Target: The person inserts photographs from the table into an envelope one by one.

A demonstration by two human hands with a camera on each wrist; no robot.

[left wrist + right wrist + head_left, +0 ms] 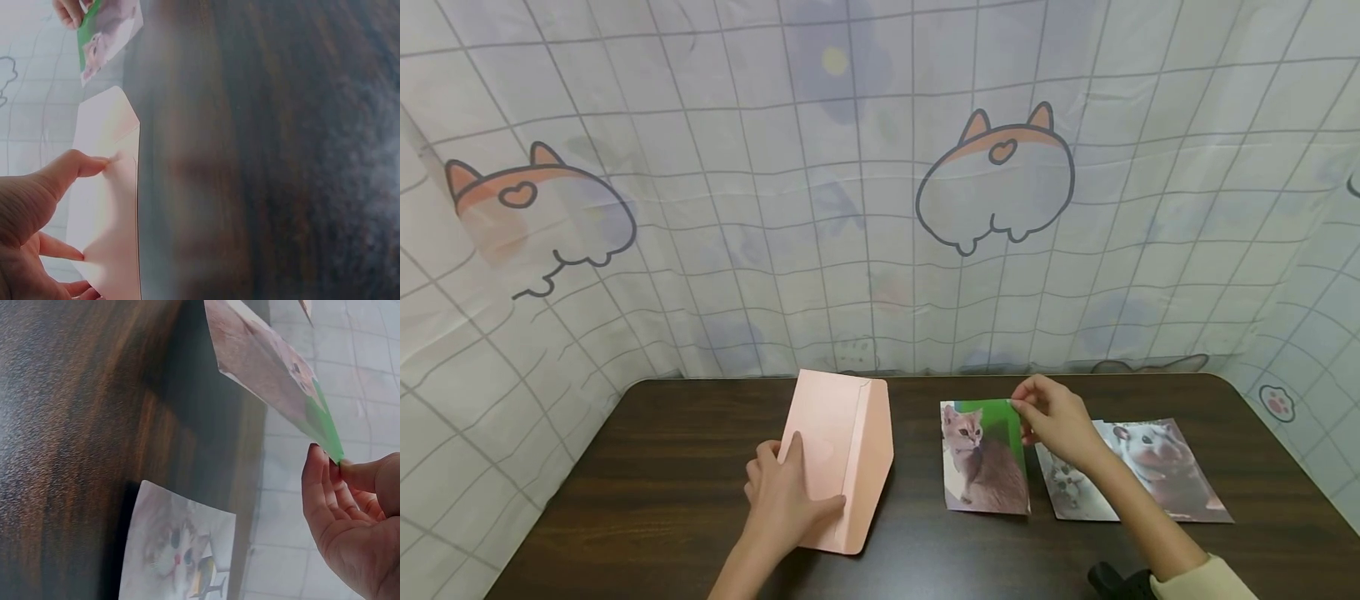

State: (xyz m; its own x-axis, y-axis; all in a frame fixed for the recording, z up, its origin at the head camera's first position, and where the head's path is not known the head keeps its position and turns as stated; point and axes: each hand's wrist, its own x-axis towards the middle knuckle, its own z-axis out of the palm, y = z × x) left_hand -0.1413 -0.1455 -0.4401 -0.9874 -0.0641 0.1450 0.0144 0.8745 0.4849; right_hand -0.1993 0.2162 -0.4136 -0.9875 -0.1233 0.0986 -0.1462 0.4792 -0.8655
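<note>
A pale pink envelope (827, 442) tilts over the left half of the table, its pointed flap unfolded to the right. My left hand (786, 496) grips it from the left, thumb and forefinger on its face; other fingers curl at its edge in the left wrist view. Right of it, a photo card (985, 458) shows a brownish cat before a green background. My right hand (1060, 421) pinches this card by its upper right corner between thumb and fingers. In the right wrist view the cat photo card (269, 369) slants above the tabletop.
A kitten photo card (1067, 492) and a hamster-like animal photo card (1165, 467) lie overlapping on the right, partly behind my right forearm. The dark wood table (647, 475) meets a grid-patterned cloth (880, 275) at its back edge.
</note>
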